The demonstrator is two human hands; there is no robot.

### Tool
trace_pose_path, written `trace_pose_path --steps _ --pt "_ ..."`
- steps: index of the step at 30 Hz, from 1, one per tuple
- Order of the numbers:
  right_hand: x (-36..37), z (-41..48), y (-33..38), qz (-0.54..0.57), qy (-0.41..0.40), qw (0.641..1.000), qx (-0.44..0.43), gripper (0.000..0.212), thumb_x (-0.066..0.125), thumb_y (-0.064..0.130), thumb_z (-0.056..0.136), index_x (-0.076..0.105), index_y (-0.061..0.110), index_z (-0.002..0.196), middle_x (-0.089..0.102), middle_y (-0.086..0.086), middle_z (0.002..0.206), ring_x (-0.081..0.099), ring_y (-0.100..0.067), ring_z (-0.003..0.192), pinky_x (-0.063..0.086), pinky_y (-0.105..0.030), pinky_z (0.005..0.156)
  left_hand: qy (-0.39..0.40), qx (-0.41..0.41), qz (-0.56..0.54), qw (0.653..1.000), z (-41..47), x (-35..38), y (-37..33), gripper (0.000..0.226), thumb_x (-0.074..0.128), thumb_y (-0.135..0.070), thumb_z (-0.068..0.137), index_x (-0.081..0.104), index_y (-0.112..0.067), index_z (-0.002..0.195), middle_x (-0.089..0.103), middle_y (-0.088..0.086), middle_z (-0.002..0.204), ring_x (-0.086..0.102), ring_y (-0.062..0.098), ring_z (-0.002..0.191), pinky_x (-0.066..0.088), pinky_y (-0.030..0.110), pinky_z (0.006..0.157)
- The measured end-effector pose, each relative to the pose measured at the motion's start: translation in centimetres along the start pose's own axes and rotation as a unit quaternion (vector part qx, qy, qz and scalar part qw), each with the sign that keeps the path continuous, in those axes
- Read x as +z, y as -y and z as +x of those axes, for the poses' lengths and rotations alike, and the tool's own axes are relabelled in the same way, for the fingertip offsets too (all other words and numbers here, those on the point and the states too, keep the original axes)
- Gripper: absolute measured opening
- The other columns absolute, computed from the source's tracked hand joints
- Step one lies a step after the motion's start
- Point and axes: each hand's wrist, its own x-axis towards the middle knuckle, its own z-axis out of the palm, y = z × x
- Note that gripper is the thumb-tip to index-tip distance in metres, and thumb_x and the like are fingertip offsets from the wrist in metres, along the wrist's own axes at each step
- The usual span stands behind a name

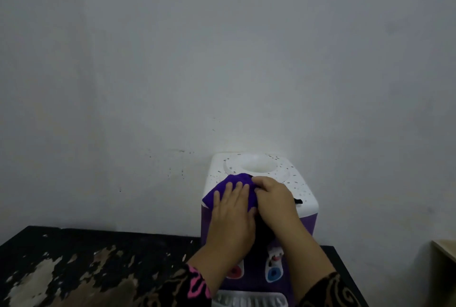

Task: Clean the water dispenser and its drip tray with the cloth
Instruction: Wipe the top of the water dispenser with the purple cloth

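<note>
Water dispenser [261,171] stands on black surface [74,257] w/ peeling paint, back close to grey wall [222,47]. Top is white w/ round bottle well & dark specks; body purple. Purple cloth [234,179] lies on the top's front-left corner, one edge over the side. Left hand [232,210] flat on cloth, fingers straight, pressing down, grip released. Right hand [275,199] just beside it, touching it, fingers curled round cloth's right side, grip grasping the cloth. Small black bit [298,201] pokes out right of that hand, can't tell what. On dispenser front, betw. the forearms: red tap [235,271] left, blue tap [272,273] right. Drip tray [249,300], white w/ slotted grille, sits at dispenser's foot, cut off by frame bottom, well apart from cloth. Left sleeve [197,284] dark w/ pink pattern; right sleeve [328,292] dark w/ brown swirls. Pale wooden edge [444,252] at far right
</note>
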Motion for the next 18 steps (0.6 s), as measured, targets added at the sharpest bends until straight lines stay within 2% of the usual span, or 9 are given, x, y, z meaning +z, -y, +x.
trace_pose_path --steps 2,3,6,8,10,12,15,16,18 --pt "-0.3 -0.3 -0.3 0.018 -0.049 0.999 -0.004 0.034 0.04 0.005 0.093 0.059 0.013 0.12 0.059 -0.002 0.125 0.052 -0.013 0.111 0.038 -0.016 0.094 0.069 -0.036 0.02 0.997 0.1 0.5 0.7 0.1 -0.015 -0.072 0.067 0.006 -0.022 0.151 0.004 -0.006 0.159 -0.005 0.012 0.146 -0.011 0.031 0.114" --pt "-0.3 -0.6 -0.6 0.011 -0.076 0.997 -0.018 0.034 0.039 0.004 0.094 0.059 0.012 0.119 0.06 -0.002 0.123 0.051 -0.01 0.108 0.037 -0.013 0.091 0.073 -0.044 0.038 0.996 0.2 0.5 1.1 0.106 -0.02 -0.079 0.064 0.004 -0.023 0.151 0.002 -0.006 0.159 -0.006 0.011 0.146 -0.01 0.031 0.115" --pt "-0.2 -1.2 -1.3 -0.037 -0.109 0.991 -0.075 0.033 0.038 0.003 0.093 0.059 0.011 0.117 0.06 -0.003 0.119 0.046 -0.004 0.098 0.032 -0.002 0.077 0.06 -0.096 0.048 0.992 2.0 -0.1 2.3 0.081 0.009 -0.069 0.086 0.013 -0.019 0.15 0.012 -0.002 0.159 0.003 0.015 0.146 0.0 0.035 0.119" --pt "0.4 -1.1 -2.0 -0.08 -0.092 0.987 -0.101 0.034 0.039 0.0 0.092 0.058 0.009 0.119 0.059 -0.004 0.122 0.05 -0.01 0.107 0.029 -0.006 0.086 0.066 -0.131 0.056 0.988 3.4 -0.5 2.4 0.066 0.025 -0.053 0.095 0.018 -0.015 0.149 0.016 0.001 0.158 0.007 0.019 0.146 0.005 0.039 0.119" --pt "1.0 -1.1 -2.4 -0.128 -0.076 0.982 -0.116 0.035 0.041 0.0 0.09 0.059 0.007 0.119 0.059 -0.006 0.124 0.05 -0.016 0.115 0.03 -0.011 0.093 0.084 -0.133 0.085 0.984 3.8 -0.6 1.5 0.061 0.024 -0.045 0.098 0.015 -0.013 0.15 0.012 0.004 0.159 0.003 0.023 0.146 0.002 0.043 0.118" --pt "1.4 -1.1 -2.3 -0.161 -0.087 0.976 -0.118 0.034 0.044 0.002 0.084 0.066 0.007 0.11 0.066 -0.007 0.114 0.058 -0.023 0.107 0.042 -0.025 0.093 0.101 -0.111 0.105 0.983 3.0 -0.3 0.7 0.059 0.018 -0.042 0.098 0.01 -0.016 0.151 0.005 0.003 0.16 -0.003 0.023 0.147 -0.004 0.042 0.117" --pt "1.7 -0.8 -2.3 -0.188 -0.119 0.964 -0.148 0.022 0.058 0.011 0.057 0.075 0.016 0.07 0.075 0.0 0.077 0.069 -0.021 0.068 0.055 -0.029 0.059 0.11 -0.069 0.107 0.986 1.7 -0.5 1.1 0.058 0.015 -0.046 0.098 0.009 -0.022 0.151 0.002 -0.002 0.16 -0.004 0.017 0.147 -0.005 0.037 0.117" --pt "2.0 -0.6 -2.4 -0.201 -0.126 0.958 -0.163 0.021 0.059 0.012 0.055 0.075 0.016 0.068 0.075 0.0 0.076 0.069 -0.021 0.067 0.056 -0.029 0.057 0.113 -0.067 0.097 0.987 1.9 -0.7 1.5 0.058 0.019 -0.047 0.098 0.011 -0.023 0.15 0.004 -0.003 0.16 -0.002 0.016 0.147 -0.003 0.037 0.118" --pt "2.5 -0.5 -2.6 -0.18 -0.104 0.965 -0.161 0.029 0.055 0.007 0.067 0.075 0.011 0.087 0.073 -0.008 0.099 0.069 -0.028 0.089 0.055 -0.037 0.077 0.122 -0.082 0.074 0.986 3.6 -1.1 2.6 0.059 0.024 -0.048 0.098 0.015 -0.022 0.15 0.009 -0.003 0.159 0.003 0.017 0.146 0.003 0.037 0.118"
